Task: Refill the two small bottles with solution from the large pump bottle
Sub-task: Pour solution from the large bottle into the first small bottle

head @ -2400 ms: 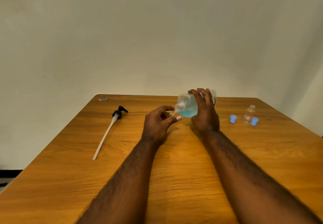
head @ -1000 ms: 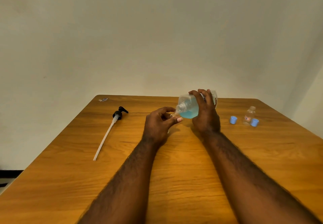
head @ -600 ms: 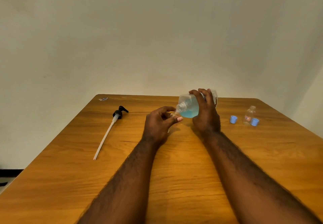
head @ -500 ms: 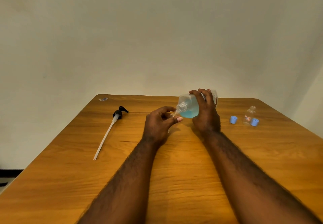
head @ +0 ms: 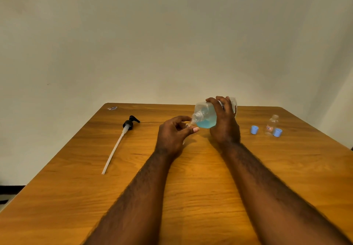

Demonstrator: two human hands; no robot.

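Mid-pour, 1st small bottle (head: 188,124).
Right hand (head: 224,125) gripped tilted large pump bottle (head: 204,116), left hand (head: 172,136) pinched small bottle; next prob. needed steeper tilt.

pump (head: 128,125) left, small bottle (head: 271,124), caps (head: 254,129) right

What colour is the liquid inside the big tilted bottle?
Light blue, a turquoise tint, pooled inside the clear large bottle; the head view shows it.

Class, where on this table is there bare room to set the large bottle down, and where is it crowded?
Free: the table between pump and left hand, and between the forearms. Crowded: far right, around the small bottle and blue caps.
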